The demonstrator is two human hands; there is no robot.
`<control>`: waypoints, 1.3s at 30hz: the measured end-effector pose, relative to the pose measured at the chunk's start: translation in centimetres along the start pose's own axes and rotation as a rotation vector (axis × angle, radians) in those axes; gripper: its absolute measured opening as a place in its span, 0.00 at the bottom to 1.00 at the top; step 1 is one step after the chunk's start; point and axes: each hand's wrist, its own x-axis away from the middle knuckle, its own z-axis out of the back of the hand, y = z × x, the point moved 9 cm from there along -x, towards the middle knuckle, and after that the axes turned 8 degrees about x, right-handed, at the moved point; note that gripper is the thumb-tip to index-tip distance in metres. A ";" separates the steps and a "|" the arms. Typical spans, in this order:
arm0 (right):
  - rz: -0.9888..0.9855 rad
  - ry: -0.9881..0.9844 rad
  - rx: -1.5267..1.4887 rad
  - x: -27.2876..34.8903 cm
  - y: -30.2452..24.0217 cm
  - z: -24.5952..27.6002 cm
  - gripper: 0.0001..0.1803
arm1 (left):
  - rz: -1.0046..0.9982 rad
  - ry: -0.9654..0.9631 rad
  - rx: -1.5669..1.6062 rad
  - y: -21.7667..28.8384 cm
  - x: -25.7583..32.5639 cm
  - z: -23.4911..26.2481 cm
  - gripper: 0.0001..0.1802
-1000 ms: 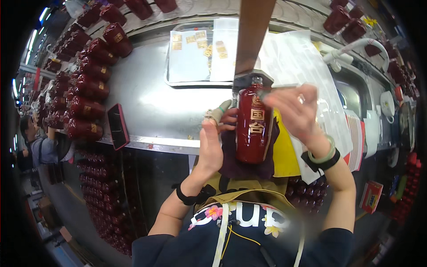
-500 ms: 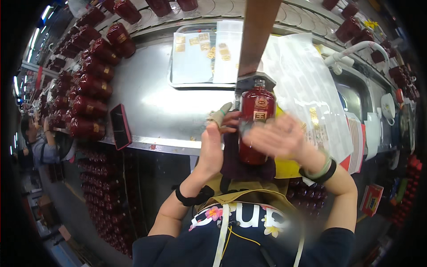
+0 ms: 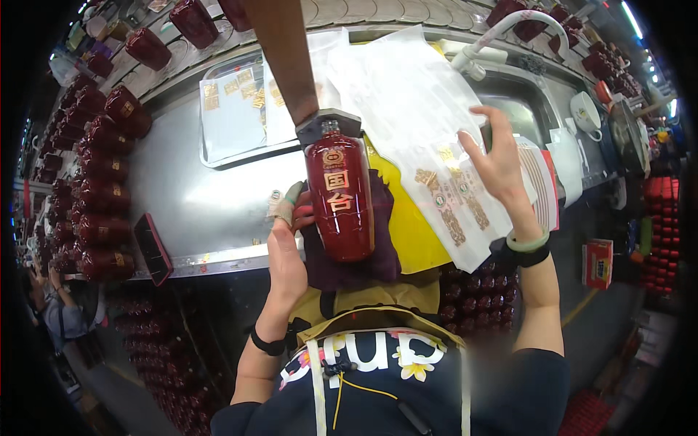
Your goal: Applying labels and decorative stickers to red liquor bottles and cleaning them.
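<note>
A dark red glass bottle [image 3: 340, 225] with a gold emblem and lettering lies on a dark purple cloth [image 3: 385, 247], its clear neck against a dark metal holder [image 3: 349, 120] at the foot of a brown post. My left hand [image 3: 287, 251] is beside the bottle's left side, fingers stretched toward it and apart; beige and green coverings wrap its digits. Whether the fingertips press on the glass is hard to see. My right hand [image 3: 498, 163] hovers over white backing sheets [image 3: 392, 80], thumb and fingers apart, holding nothing. Gold stickers [image 3: 454, 196] sit on the sheet below it.
A tray [image 3: 206, 134] with gold pieces stands at the back left. Rows of red bottles [image 3: 102, 192] line the left side, near a phone [image 3: 151, 249]. A sink [image 3: 509, 98] with a white tap [image 3: 509, 29] and a mug [image 3: 584, 115] are at the right. The brown post [image 3: 283, 58] rises centrally.
My right hand has moved from the bottle to the right, over the stickers, and its fingers have spread. My left hand stays beside the bottle. The view has turned to the right.
</note>
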 end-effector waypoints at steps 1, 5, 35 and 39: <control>-0.038 -0.094 0.109 1.2 0.4 -0.4 0.15 | 0.003 0.004 -0.039 -0.3 0.1 0.0 0.55; 0.205 -0.286 0.377 5.4 2.8 -2.4 0.26 | -0.046 -0.004 -0.028 0.4 -0.1 -0.6 0.48; -0.503 0.002 -0.009 -4.0 31.0 -1.4 0.13 | -0.091 -0.052 0.009 0.3 0.4 -0.7 0.48; -0.237 0.094 0.037 -4.2 13.4 0.9 0.11 | -0.176 0.050 0.013 3.3 0.4 2.0 0.30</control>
